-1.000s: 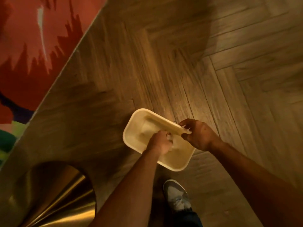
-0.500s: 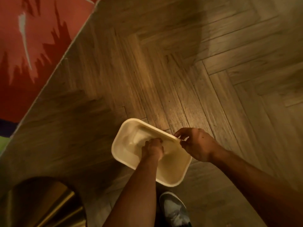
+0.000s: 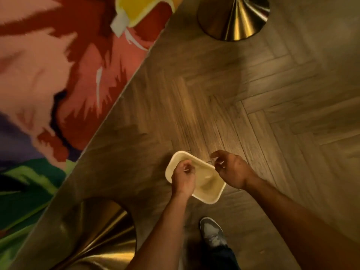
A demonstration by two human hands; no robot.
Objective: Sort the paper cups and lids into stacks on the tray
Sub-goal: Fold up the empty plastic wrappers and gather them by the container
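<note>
Tray: the cream, round-cornered tray (image 3: 206,190) is between your hands, seen against the wooden floor (image 3: 272,114), with its long side running from upper left to lower right.
Left hand: your left hand (image 3: 183,178) lies over the tray's left end, fingers curled down around the rim and gripping it.
Right hand: your right hand (image 3: 231,169) is at the tray's far right rim with thumb and fingers loosely curled. The fingertips are right at the edge, but motion blur means you cannot tell whether they pinch the rim or only hang beside it.
Floor: herringbone planks, with a bright patch just beyond the tray.
Rug: a rug (image 3: 58,75) in red, pink, green and yellow covers the left side.
Brass: one brass cone (image 3: 233,18) stands at the top, and a second brass cone (image 3: 97,240) is at lower left.
Foot: your grey shoe (image 3: 212,233) is on the floor below the tray, with a dark trouser leg (image 3: 224,258) behind it.
</note>
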